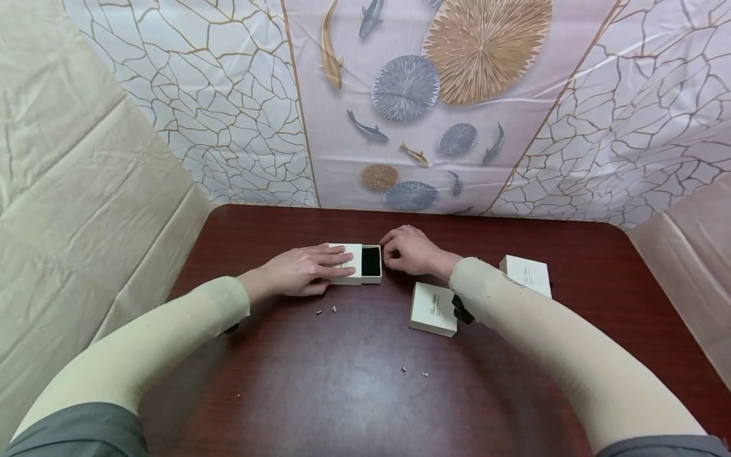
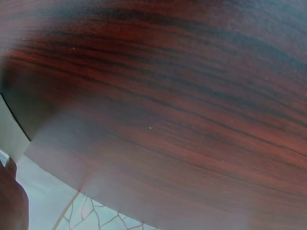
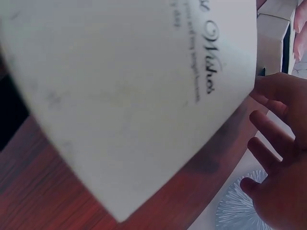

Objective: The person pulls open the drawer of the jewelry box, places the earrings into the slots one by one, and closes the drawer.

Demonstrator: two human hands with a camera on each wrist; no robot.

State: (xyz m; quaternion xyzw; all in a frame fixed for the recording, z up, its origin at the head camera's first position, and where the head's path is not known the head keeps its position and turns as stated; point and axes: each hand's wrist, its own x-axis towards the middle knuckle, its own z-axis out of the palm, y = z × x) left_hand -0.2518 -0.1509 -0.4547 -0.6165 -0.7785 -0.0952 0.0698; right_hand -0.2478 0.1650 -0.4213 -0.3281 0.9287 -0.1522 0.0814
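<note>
Box and grips: the drawer box lies at the far middle of the bench, between the two grips; the left grip rests on its cover, and the right grip is at its right end.
Nearer grip: neither clearly; the left touches the cover, while the right is touching or just beside the tray's end.
Tray: the tray, lined in black, stands partly out of the cover, to the right, on the side of the right grip.
Long axis: cover and tray together run left to right, roughly along the bench's far edge; the drawn end points right.
Left grip: released, fingers laid nearly straight across the cover.
Right grip: fingers bent towards the tray's end; whether they pinch anything there cannot be told.
Other boxes: one box lies flat nearer the person, right of the tray; another box sits further right, partly behind the sleeve.
Metal bits: two metal bits lie just on the near side of the drawer box, two more nearer the person and further right.
</note>
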